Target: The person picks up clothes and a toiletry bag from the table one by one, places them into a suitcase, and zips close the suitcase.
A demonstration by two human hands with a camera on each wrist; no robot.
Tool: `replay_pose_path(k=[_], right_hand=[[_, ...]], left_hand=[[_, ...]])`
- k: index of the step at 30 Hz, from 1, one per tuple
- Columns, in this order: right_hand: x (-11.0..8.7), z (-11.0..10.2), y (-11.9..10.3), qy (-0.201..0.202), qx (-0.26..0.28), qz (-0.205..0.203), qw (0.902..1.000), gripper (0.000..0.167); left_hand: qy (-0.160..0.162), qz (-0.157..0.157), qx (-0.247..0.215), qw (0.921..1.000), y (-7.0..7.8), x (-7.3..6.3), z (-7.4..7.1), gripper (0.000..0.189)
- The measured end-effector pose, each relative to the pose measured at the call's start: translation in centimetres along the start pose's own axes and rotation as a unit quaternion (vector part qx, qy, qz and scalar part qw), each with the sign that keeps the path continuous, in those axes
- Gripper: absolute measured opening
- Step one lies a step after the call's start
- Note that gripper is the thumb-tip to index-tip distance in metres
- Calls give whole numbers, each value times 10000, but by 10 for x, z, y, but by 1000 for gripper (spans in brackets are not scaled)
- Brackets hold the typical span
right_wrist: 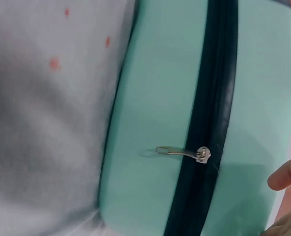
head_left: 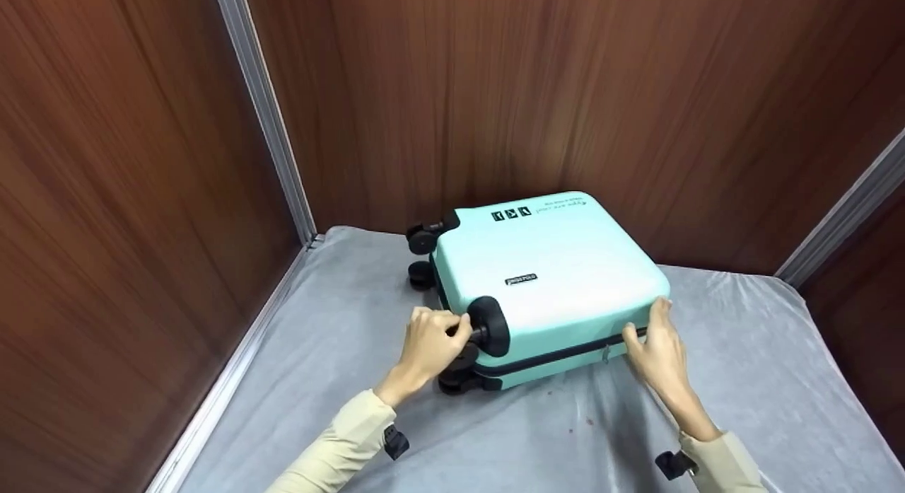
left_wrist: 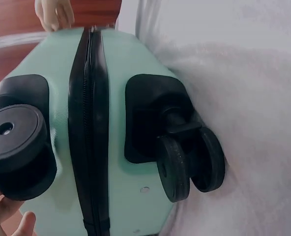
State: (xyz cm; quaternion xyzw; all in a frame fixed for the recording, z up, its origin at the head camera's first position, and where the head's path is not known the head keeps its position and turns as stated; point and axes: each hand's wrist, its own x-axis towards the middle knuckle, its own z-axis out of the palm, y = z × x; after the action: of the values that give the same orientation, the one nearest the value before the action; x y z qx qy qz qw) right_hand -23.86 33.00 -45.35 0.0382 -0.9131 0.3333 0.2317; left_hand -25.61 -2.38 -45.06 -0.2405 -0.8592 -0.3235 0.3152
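Note:
A mint-green hard-shell suitcase (head_left: 558, 267) lies flat on the grey cloth, with its wheels to the left. My left hand (head_left: 428, 341) grips the upper near wheel (left_wrist: 17, 142), thumb and forefinger bent about it; part of that wheel is hidden in the head view. The lower near wheel (left_wrist: 189, 162) shows below, close to the cloth. My right hand (head_left: 659, 348) touches the near right corner with extended fingers, the thumb by the side. Along the side runs a black zipper (right_wrist: 204, 113) with a metal zipper pull (right_wrist: 177, 152).
Grey cloth (head_left: 339, 295) covers the surface under the suitcase. Brown wood-grain panels (head_left: 452, 90) stand behind and at both sides, joined by metal corner strips (head_left: 272, 118). The suitcase's far edge is close to the back panel.

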Motion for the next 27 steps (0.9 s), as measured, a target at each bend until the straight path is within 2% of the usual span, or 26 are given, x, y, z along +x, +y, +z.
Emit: replay_pose_path(k=[2,4,6,9,12,14,15,17,18,19,21,23,27], right_hand=[[1,1,2,12,6,-41,10000,68],[0,2,3,28,26,-56,10000,68],[-4,3,0,0,33,-46,10000,67],[-10,6,-7,-148,85,-41,9998,66],[-17,9,-14,-401,190,-15,9990,68],[-20,14,-16,-524,254,-8,9983,70],[-21,16,-16,-544,277,-3,9981,70],[-23,20,-17,-503,286,-23,9983,72],[-23,22,-17,-454,291,-50,9985,73],[-23,24,-16,-408,298,-91,9987,73],[-23,26,-16,-306,285,-191,9989,73],[-22,26,-14,-237,271,-275,9990,72],[-17,25,-11,-287,326,-278,9987,72]], left_hand=[[-42,-50,-76,10000,0,0,1,49],[-59,-280,-255,9993,-3,2,2,49],[-32,-705,-482,9963,-7,4,2,48],[88,-1531,-757,9853,-15,9,4,38],[39,-2417,-1108,9640,-20,15,7,25],[-136,-2974,-1499,9428,-20,19,11,40],[-250,-3236,-1750,9295,-20,21,13,51],[-445,-3585,-2223,9056,-18,25,18,71],[-526,-3696,-2425,8954,-17,27,21,77],[-577,-3746,-2585,8885,-16,28,23,82],[-630,-3744,-2793,8820,-14,30,27,85],[-655,-3692,-2931,8795,-12,31,29,85],[-736,-3631,-2926,8815,-8,33,30,82]])
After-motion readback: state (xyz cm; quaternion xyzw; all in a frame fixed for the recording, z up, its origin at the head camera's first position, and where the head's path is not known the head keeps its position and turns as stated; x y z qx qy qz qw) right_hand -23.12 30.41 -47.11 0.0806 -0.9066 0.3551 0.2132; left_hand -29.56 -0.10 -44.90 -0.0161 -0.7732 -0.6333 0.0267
